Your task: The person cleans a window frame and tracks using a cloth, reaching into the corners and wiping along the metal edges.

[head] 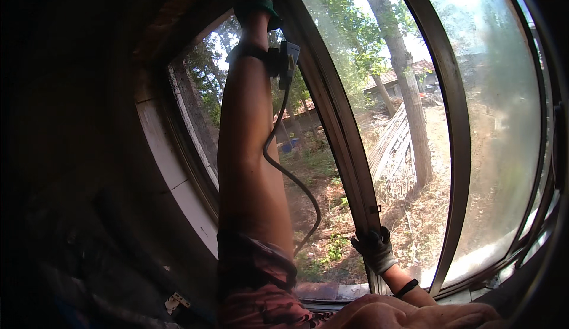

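My left hand (253, 2), in a dark glove with a green cuff, is raised high at the top of the metal window frame. Deep shadow hides its fingers, so their grip cannot be made out. A black device (284, 62) is strapped to that wrist, and its cable (306, 191) hangs down along the bare arm. Lower right, my right hand (375, 249) wears a grey glove with black fingertips. It is closed around the lower part of the upright window sash stile (342, 120). A small metal catch (377, 209) sits on the stile just above it.
Right of the stile is a dusty glass pane (493, 151). White tiles (164, 151) line the left reveal, and a sill (318, 291) runs below. Outside are a tree trunk (413, 107) and stacked poles (391, 147). The room at left is dark.
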### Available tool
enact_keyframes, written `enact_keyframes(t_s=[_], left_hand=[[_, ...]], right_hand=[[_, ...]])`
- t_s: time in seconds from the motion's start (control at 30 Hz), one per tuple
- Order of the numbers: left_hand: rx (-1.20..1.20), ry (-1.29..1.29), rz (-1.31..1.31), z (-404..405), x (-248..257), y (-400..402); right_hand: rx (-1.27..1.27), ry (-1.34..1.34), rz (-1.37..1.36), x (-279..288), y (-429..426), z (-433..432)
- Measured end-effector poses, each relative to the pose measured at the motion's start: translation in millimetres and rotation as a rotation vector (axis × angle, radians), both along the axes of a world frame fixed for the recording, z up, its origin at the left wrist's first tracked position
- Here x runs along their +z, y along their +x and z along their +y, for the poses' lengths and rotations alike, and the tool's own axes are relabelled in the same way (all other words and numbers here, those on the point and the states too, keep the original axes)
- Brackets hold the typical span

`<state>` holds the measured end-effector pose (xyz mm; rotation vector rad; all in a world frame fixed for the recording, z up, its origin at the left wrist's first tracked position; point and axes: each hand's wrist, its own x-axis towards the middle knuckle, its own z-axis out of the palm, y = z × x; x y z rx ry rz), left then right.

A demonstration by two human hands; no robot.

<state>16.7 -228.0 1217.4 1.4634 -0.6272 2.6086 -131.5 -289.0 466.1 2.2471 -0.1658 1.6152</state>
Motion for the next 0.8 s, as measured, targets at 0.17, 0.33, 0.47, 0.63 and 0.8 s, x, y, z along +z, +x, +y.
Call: enact_keyframes(t_s=[0.17, 0.33, 0.47, 0.63, 0.8], left_hand=[[-0.459, 0.281, 0.196, -3, -84, -22], [-0.719, 0.452, 0.17, 25, -201, -60], [-0.734, 0.406, 0.117, 20, -191, -70], [-0.203, 0.137, 0.154, 14, -67, -57], [-0.712, 0.276, -0.021, -11, -122, -40]], right_hand=[[0.052, 0.142, -0.002, -9, 1, -18], [-0.012, 0.024, -0.009, 37, -29, -1], [-0.047, 0.001, 0.031, 40, -36, 1], [0.004, 0.003, -0.024, 26, -10, 14], [-0.054, -0.048, 0.008, 36, -26, 3]])
